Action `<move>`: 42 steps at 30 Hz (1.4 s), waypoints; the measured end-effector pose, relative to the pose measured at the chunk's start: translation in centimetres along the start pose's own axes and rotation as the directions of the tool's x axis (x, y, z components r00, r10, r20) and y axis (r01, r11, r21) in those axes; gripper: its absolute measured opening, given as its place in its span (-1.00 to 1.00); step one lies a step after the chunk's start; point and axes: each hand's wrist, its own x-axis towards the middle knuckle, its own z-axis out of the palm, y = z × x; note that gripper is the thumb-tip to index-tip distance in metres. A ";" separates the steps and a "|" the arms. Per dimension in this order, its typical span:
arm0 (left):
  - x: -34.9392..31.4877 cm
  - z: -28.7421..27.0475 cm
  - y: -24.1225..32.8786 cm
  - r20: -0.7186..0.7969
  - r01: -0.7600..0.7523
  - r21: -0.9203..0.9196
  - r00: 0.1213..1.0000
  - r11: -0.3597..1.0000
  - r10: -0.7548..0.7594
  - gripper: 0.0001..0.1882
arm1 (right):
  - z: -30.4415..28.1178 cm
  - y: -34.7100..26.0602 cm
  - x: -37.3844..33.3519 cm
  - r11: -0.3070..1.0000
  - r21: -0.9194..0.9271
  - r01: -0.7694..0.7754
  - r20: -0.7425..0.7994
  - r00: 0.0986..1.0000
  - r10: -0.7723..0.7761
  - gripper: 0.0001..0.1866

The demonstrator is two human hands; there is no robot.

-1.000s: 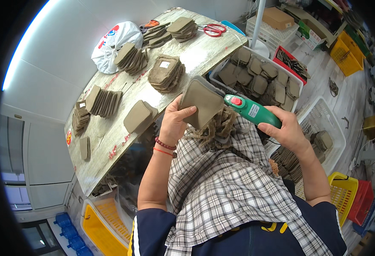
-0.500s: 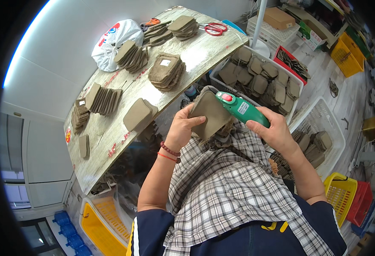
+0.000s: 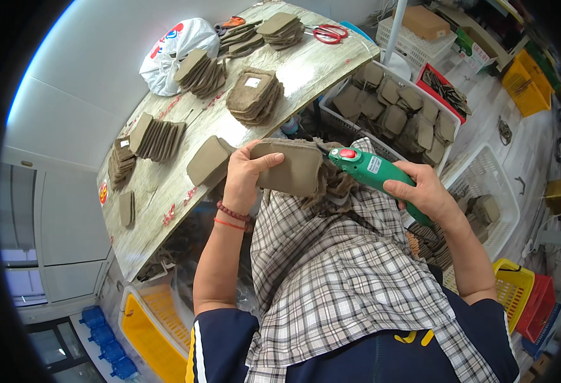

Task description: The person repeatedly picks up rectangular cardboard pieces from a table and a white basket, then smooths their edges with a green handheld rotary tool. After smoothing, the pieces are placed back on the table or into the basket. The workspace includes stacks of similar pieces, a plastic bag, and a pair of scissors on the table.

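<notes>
My left hand (image 3: pixel 244 177) grips an olive-brown fabric pad (image 3: pixel 293 171) with rounded corners, thumb on its face and fingers behind. Ragged trimmings (image 3: pixel 332 184) hang at the pad's right edge, above the checked apron (image 3: pixel 338 268) on my lap. In my right hand (image 3: pixel 426 196) is a green handheld electric cutter (image 3: pixel 376 171) with a red button. Its dark tip reaches the pad's upper right corner; whether it touches cannot be made out. A short stack of similar pads (image 3: pixel 205 163) lies on the table just left of my left hand.
The worn table (image 3: pixel 159 220) bears several pad stacks, red-handled scissors (image 3: pixel 329 34) and a white plastic bag (image 3: pixel 181 54). Right of it stand a crate of pads (image 3: pixel 445 150), a red tray (image 3: pixel 430 70) and another white crate (image 3: pixel 507 210). A yellow basket (image 3: pixel 141 335) sits at lower left.
My left hand has moved left and turned the pad from tilted to nearly level. The cutter has shifted slightly right and down with my right hand, still at the pad's edge.
</notes>
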 end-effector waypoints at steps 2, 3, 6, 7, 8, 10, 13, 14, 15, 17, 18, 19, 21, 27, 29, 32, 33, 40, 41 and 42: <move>0.1 -0.7 -0.1 0.018 0.017 0.028 1.000 0.999 -0.017 -0.76 | 0.1 0.0 0.0 1.000 -0.026 -0.005 0.036 0.999 0.006 -0.58; 0.0 -0.6 -0.1 0.020 0.021 0.033 1.000 0.999 -0.021 -0.77 | 0.1 0.0 0.0 0.999 -0.036 0.000 0.038 0.999 0.001 -0.58; -0.2 -0.2 0.0 0.028 0.035 0.062 0.999 0.997 -0.037 -0.79 | 0.2 0.2 0.0 0.998 -0.065 0.008 0.037 0.999 -0.006 -0.57; -0.2 -0.1 -0.1 0.030 0.042 0.082 0.999 0.996 -0.044 -0.79 | 0.4 0.1 0.0 0.997 -0.072 0.005 0.034 0.999 -0.003 -0.57; -0.2 -0.1 -0.1 0.033 0.048 0.102 0.998 0.994 -0.052 -0.78 | 0.5 0.0 -0.1 0.997 -0.079 0.002 0.031 1.000 0.000 -0.56; -0.2 0.4 0.0 0.063 0.071 0.151 0.995 0.986 -0.082 -0.77 | 0.7 -0.1 0.0 0.996 -0.091 0.004 0.032 0.999 -0.002 -0.57; -0.5 1.5 0.4 0.108 0.104 0.195 0.986 0.975 -0.127 -0.75 | 1.1 -0.2 0.1 0.992 -0.126 0.023 0.035 0.999 -0.019 -0.57; -0.6 1.8 0.5 0.123 0.115 0.205 0.982 0.972 -0.142 -0.74 | 1.2 -0.3 0.1 0.990 -0.140 0.032 0.036 0.999 -0.027 -0.57; -0.6 2.1 0.6 0.135 0.118 0.229 0.979 0.966 -0.152 -0.74 | 1.3 -0.3 0.2 0.990 -0.137 0.039 0.039 0.999 -0.034 -0.58; -0.7 2.4 0.6 0.158 0.124 0.277 0.972 0.953 -0.172 -0.72 | 1.5 -0.5 0.4 0.990 -0.132 0.052 0.044 0.998 -0.046 -0.58; -0.7 2.6 0.8 0.168 0.136 0.283 0.967 0.949 -0.189 -0.72 | 1.6 -0.6 0.5 0.991 -0.125 0.055 0.049 0.998 -0.049 -0.58; -0.7 2.8 1.0 0.179 0.149 0.289 0.962 0.946 -0.206 -0.72 | 1.6 -0.7 0.6 0.991 -0.118 0.058 0.054 0.997 -0.052 -0.58; -0.6 2.9 1.0 0.191 0.159 0.324 0.955 0.932 -0.229 -0.71 | 1.7 -0.9 0.8 0.992 -0.111 0.062 0.062 0.997 -0.055 -0.58; -0.4 3.1 0.4 0.208 0.136 0.268 0.958 0.954 -0.195 -0.73 | 2.4 -1.0 2.1 0.996 -0.073 0.056 0.060 0.997 -0.052 -0.58; 0.0 2.1 -0.1 0.197 0.169 0.248 0.955 0.954 -0.220 -0.76 | 2.6 -0.8 2.4 0.998 0.006 0.058 0.033 0.998 -0.058 -0.57; -0.4 0.6 0.9 0.111 0.126 0.227 0.982 0.966 -0.154 -0.79 | 1.5 0.4 1.9 0.988 -0.149 0.041 -0.034 0.998 -0.046 -0.56; -0.2 0.0 1.0 0.088 0.110 0.234 0.987 0.966 -0.134 -0.81 | 1.2 0.6 1.5 0.989 -0.149 0.024 -0.037 0.999 -0.030 -0.56; -0.2 -0.3 0.9 0.081 0.126 0.201 0.986 0.971 -0.144 -0.81 | 1.7 -0.3 1.1 0.949 -0.278 0.150 0.020 0.988 -0.150 -0.55; -0.1 -0.1 0.7 0.096 0.127 0.187 0.984 0.974 -0.147 -0.81 | 2.0 -0.3 1.3 0.950 -0.269 0.161 0.020 0.987 -0.162 -0.55; -0.1 0.1 0.5 0.111 0.130 0.173 0.982 0.976 -0.151 -0.80 | 2.3 -0.3 1.7 0.951 -0.258 0.173 0.021 0.985 -0.174 -0.56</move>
